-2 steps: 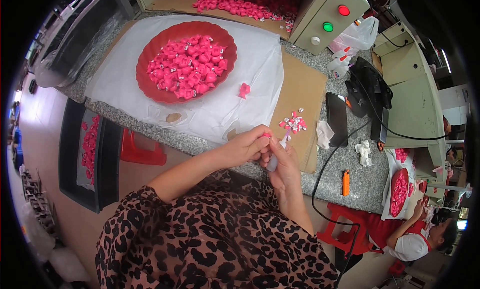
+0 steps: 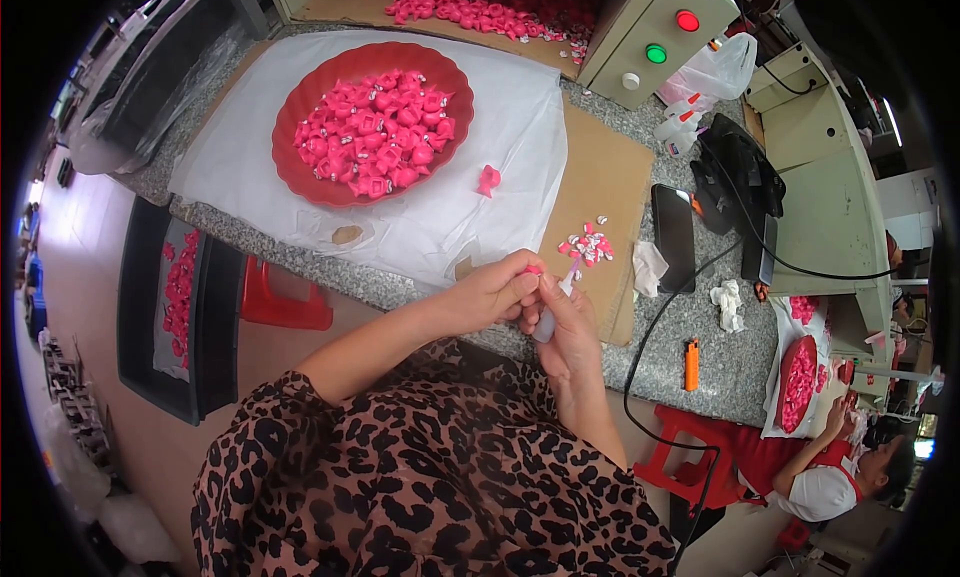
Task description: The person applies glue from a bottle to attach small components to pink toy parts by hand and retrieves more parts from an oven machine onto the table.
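My left hand (image 2: 497, 289) pinches a small pink plastic piece (image 2: 532, 270), mostly hidden by the fingers. Touching it at the fingertips, my right hand (image 2: 568, 322) is closed round a small white glue bottle (image 2: 545, 325) whose thin nozzle points up and away. Just beyond the nozzle lies a little heap of pink and white bits (image 2: 588, 245) on brown cardboard (image 2: 605, 167). A single pink piece (image 2: 488, 180) rests on the white sheet (image 2: 515, 107). Farther left, a red scalloped bowl (image 2: 290, 167) is heaped with similar pink pieces (image 2: 375, 137).
A phone (image 2: 672, 237), crumpled tissues (image 2: 728, 305), an orange lighter (image 2: 691, 365) and a black cable (image 2: 650, 342) lie on the right. At the back stands a machine with buttons (image 2: 660, 42). A dark bin (image 2: 150, 377) is lower left; a co-worker (image 2: 820, 477) sits at right.
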Available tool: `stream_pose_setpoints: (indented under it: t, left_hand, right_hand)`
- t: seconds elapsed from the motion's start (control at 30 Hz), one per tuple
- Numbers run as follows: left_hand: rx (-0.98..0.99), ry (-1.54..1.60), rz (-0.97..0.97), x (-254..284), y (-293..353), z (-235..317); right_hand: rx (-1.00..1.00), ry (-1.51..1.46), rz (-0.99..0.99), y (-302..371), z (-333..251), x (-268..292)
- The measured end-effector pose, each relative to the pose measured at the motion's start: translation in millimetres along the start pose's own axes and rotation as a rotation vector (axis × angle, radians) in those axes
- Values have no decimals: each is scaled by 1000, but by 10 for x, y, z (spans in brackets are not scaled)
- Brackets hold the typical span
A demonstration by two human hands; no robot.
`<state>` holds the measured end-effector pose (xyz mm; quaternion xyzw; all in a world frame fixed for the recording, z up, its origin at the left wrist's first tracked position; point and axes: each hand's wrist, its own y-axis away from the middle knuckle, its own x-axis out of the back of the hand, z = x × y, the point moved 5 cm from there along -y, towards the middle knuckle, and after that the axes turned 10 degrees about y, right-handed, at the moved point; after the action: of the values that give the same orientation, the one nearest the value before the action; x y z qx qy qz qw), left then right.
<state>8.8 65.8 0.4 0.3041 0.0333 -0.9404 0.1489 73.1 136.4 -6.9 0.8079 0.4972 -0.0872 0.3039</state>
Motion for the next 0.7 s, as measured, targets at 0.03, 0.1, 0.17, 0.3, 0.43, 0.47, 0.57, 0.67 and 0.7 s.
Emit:
stream_pose_setpoints:
  t: [0.03,0.1,0.17,0.3,0.43,0.47,0.57,0.67,0.7]
  left_hand:
    - [-1,-19,-4,-3,0,5]
    - [-2,-39,-8,6,2,10]
    - [45,-28,-9,36,1,-20]
    - [59,-32,-22,36,-2,-38]
    - [-6,-29,19,31,13,10]
    - [-43,-92,39,52,11,26]
    - [2,-55,40,47,12,24]
    - [61,180,44,107,37,-35]
    - [66,173,45,105,54,-29]
  right_hand:
    - [2,-4,4,-1,2,3]
    - [-5,-8,-2,2,10,11]
    - [-10,-14,-7,4,14,11]
    - [-22,-32,13,-7,28,38]
    - [-55,-105,46,-9,33,85]
    - [-51,-111,49,-11,37,77]
    - [-35,10,62,22,15,43]
    - [-24,-14,55,50,-25,12]
    - [-46,-21,34,63,-29,15]
